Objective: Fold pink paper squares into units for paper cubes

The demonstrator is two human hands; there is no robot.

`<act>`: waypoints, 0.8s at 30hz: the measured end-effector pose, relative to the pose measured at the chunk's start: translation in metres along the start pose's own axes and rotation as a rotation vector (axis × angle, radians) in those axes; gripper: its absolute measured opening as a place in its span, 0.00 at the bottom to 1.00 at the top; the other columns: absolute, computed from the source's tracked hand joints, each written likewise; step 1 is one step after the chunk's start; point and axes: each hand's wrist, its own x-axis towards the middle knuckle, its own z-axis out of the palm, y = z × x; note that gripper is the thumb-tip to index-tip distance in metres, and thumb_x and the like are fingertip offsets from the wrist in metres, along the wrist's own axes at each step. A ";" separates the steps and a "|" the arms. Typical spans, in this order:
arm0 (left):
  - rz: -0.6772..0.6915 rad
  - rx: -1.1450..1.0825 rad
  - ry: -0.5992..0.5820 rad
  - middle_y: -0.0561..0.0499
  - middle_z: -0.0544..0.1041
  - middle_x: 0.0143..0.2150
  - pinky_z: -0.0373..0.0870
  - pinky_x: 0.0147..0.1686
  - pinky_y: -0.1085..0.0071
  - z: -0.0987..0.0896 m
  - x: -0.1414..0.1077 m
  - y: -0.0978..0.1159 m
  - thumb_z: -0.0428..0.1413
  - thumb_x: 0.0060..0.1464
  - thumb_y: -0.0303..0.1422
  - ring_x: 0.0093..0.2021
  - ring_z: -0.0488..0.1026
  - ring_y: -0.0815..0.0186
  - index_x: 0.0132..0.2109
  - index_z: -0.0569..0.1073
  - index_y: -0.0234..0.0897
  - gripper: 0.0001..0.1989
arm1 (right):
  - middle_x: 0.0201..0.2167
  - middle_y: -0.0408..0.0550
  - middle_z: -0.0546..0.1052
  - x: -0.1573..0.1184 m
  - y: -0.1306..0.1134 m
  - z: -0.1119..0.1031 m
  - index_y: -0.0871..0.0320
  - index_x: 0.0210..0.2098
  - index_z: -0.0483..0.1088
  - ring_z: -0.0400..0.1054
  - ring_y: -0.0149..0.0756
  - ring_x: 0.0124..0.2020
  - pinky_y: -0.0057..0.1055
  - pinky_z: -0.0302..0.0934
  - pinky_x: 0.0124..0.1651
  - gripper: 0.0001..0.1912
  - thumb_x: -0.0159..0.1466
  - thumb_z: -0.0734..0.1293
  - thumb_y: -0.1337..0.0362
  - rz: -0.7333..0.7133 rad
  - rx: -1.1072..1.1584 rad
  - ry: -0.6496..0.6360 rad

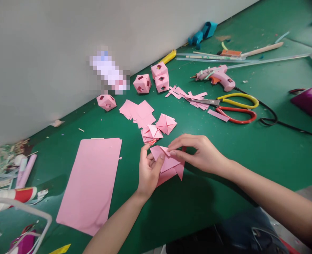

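Note:
A partly folded pink paper (169, 163) is between my two hands, with more pink paper just beneath it. My left hand (149, 169) grips its left side, thumb on top. My right hand (195, 151) pinches a small flap at its upper edge between thumb and fingers. Right above my left hand lie folded pink pieces (152, 131) and another folded piece (166, 123). Flat pink squares (140, 111) sit behind them. Pink paper polyhedra with small holes stand near the wall: one at left (106, 102), one in the middle (142, 84), and joined ones (160, 77).
A pink sheet stack (92, 183) lies left of my hands. Scissors (237, 107) rest by pink strips (190, 97) at the right, near a glue gun (216, 76) with a black cord. A paper cup (12, 199) and a white metal frame (46, 225) are at lower left.

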 end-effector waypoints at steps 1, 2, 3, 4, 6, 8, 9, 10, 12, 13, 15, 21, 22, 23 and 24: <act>0.003 0.019 -0.002 0.46 0.82 0.42 0.76 0.38 0.67 0.000 -0.001 0.000 0.62 0.59 0.40 0.43 0.81 0.57 0.61 0.60 0.41 0.28 | 0.38 0.48 0.82 0.000 0.000 -0.001 0.55 0.36 0.79 0.76 0.37 0.37 0.32 0.69 0.39 0.08 0.66 0.69 0.58 0.054 0.032 -0.015; 0.010 0.037 -0.012 0.47 0.82 0.42 0.76 0.36 0.68 0.000 -0.002 0.000 0.61 0.59 0.40 0.42 0.81 0.58 0.61 0.60 0.41 0.28 | 0.36 0.48 0.82 0.001 0.000 -0.002 0.56 0.35 0.78 0.75 0.36 0.34 0.31 0.68 0.36 0.09 0.65 0.70 0.57 0.106 0.057 -0.028; 0.024 0.055 -0.029 0.47 0.81 0.41 0.75 0.35 0.69 0.000 -0.002 0.000 0.60 0.60 0.40 0.41 0.81 0.59 0.61 0.60 0.42 0.27 | 0.35 0.48 0.82 0.001 0.000 -0.003 0.57 0.35 0.77 0.74 0.34 0.32 0.30 0.67 0.34 0.10 0.64 0.71 0.56 0.152 0.074 -0.040; 0.046 0.074 -0.050 0.48 0.81 0.40 0.73 0.34 0.70 -0.001 -0.003 0.000 0.59 0.61 0.41 0.40 0.80 0.60 0.61 0.61 0.42 0.26 | 0.33 0.47 0.81 0.001 0.000 -0.003 0.57 0.35 0.77 0.73 0.33 0.30 0.29 0.66 0.33 0.11 0.63 0.72 0.55 0.187 0.082 -0.054; 0.092 0.118 -0.076 0.50 0.79 0.36 0.70 0.31 0.71 -0.002 -0.003 -0.001 0.57 0.63 0.41 0.35 0.78 0.63 0.61 0.63 0.42 0.23 | 0.31 0.46 0.80 0.001 0.000 -0.003 0.58 0.38 0.77 0.71 0.32 0.28 0.28 0.63 0.31 0.13 0.62 0.72 0.54 0.219 0.066 -0.096; 0.117 0.155 -0.063 0.53 0.76 0.30 0.66 0.27 0.72 -0.003 -0.003 -0.002 0.56 0.63 0.42 0.28 0.73 0.66 0.61 0.65 0.42 0.22 | 0.31 0.46 0.80 0.001 0.000 -0.003 0.57 0.41 0.77 0.70 0.31 0.27 0.28 0.62 0.30 0.13 0.64 0.70 0.55 0.210 0.023 -0.138; 0.118 0.165 -0.049 0.55 0.74 0.28 0.64 0.25 0.72 -0.003 -0.004 -0.002 0.56 0.63 0.43 0.25 0.70 0.68 0.60 0.65 0.42 0.21 | 0.31 0.46 0.80 0.001 0.000 -0.003 0.57 0.41 0.78 0.69 0.31 0.27 0.28 0.61 0.30 0.13 0.66 0.68 0.55 0.202 0.005 -0.152; 0.111 0.166 -0.038 0.56 0.72 0.26 0.62 0.24 0.72 -0.003 -0.004 -0.002 0.56 0.63 0.43 0.23 0.68 0.69 0.60 0.66 0.42 0.21 | 0.31 0.46 0.80 0.001 0.000 -0.003 0.57 0.41 0.78 0.69 0.31 0.27 0.28 0.60 0.30 0.13 0.67 0.67 0.55 0.198 -0.003 -0.160; 0.094 0.143 -0.035 0.54 0.75 0.29 0.64 0.25 0.72 -0.002 -0.004 -0.001 0.57 0.63 0.43 0.25 0.71 0.67 0.59 0.65 0.42 0.22 | 0.30 0.45 0.79 0.001 0.001 -0.004 0.58 0.39 0.79 0.68 0.31 0.27 0.28 0.59 0.30 0.14 0.67 0.66 0.54 0.209 0.017 -0.157; 0.090 0.120 -0.041 0.52 0.78 0.33 0.67 0.27 0.71 -0.001 -0.004 0.000 0.57 0.62 0.43 0.28 0.74 0.65 0.59 0.64 0.42 0.22 | 0.29 0.45 0.79 0.001 0.001 -0.004 0.58 0.38 0.78 0.68 0.31 0.27 0.28 0.59 0.29 0.16 0.67 0.66 0.53 0.225 0.042 -0.150; 0.084 0.068 -0.052 0.46 0.81 0.43 0.73 0.34 0.69 0.000 -0.004 0.001 0.58 0.61 0.42 0.39 0.80 0.59 0.59 0.63 0.42 0.23 | 0.27 0.45 0.78 0.002 0.003 -0.004 0.58 0.38 0.78 0.68 0.32 0.26 0.28 0.60 0.29 0.18 0.66 0.66 0.49 0.263 0.110 -0.131; 0.088 0.005 0.020 0.45 0.81 0.44 0.77 0.40 0.67 0.001 -0.003 0.000 0.61 0.59 0.39 0.44 0.81 0.58 0.58 0.61 0.42 0.25 | 0.24 0.43 0.74 0.001 0.006 -0.004 0.60 0.38 0.76 0.65 0.30 0.23 0.27 0.59 0.24 0.20 0.64 0.68 0.47 0.375 0.267 -0.159; 0.092 0.018 0.040 0.47 0.81 0.42 0.77 0.38 0.68 0.001 -0.003 0.000 0.62 0.58 0.39 0.41 0.81 0.59 0.58 0.62 0.42 0.25 | 0.24 0.42 0.74 0.001 0.006 -0.004 0.60 0.38 0.76 0.65 0.29 0.22 0.26 0.58 0.24 0.20 0.64 0.68 0.48 0.388 0.274 -0.177; 0.096 0.030 0.056 0.48 0.81 0.40 0.77 0.37 0.70 0.001 -0.003 0.000 0.62 0.58 0.39 0.39 0.81 0.61 0.58 0.62 0.42 0.25 | 0.24 0.43 0.74 0.001 0.005 -0.004 0.60 0.38 0.76 0.65 0.29 0.23 0.26 0.58 0.23 0.19 0.64 0.68 0.49 0.394 0.277 -0.194; 0.098 0.037 0.066 0.49 0.81 0.39 0.77 0.35 0.71 0.001 -0.003 0.000 0.62 0.58 0.39 0.37 0.81 0.62 0.58 0.62 0.41 0.25 | 0.24 0.43 0.74 0.001 0.005 -0.004 0.60 0.37 0.76 0.66 0.29 0.23 0.26 0.58 0.24 0.18 0.64 0.69 0.50 0.393 0.277 -0.208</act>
